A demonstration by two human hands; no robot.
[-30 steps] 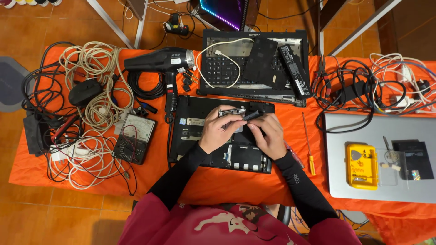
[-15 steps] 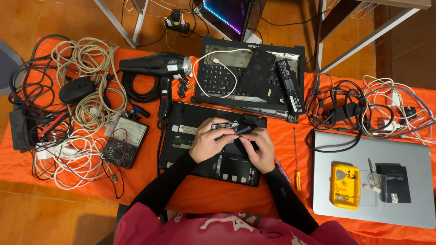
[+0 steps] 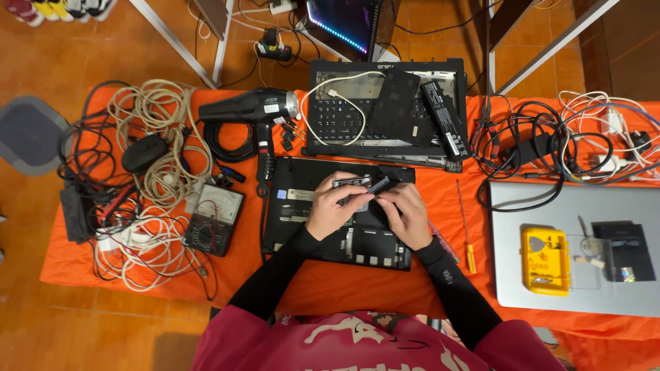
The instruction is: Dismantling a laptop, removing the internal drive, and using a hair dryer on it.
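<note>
An opened black laptop base (image 3: 302, 213) lies bottom-up on the orange table cloth (image 3: 357, 288). Over its middle, my left hand (image 3: 333, 209) and my right hand (image 3: 405, 213) hold a small flat grey drive (image 3: 352, 183) between them. The left fingers pinch its near edge. The right fingertips grip a dark piece (image 3: 379, 184) at its right end. Both forearms wear black sleeves.
A keyboard shell (image 3: 330, 110) with a battery (image 3: 443, 120) lies behind. A black hair dryer (image 3: 251, 110), cable tangles (image 3: 151, 165) and a multimeter (image 3: 213, 220) sit left. At right are a yellow-handled screwdriver (image 3: 466, 230), cables (image 3: 550, 148) and a silver laptop (image 3: 509, 275) bearing a yellow case (image 3: 545, 261).
The view has shifted a little. My hands stay over the laptop base with the drive; the fingers have shifted slightly on it.
</note>
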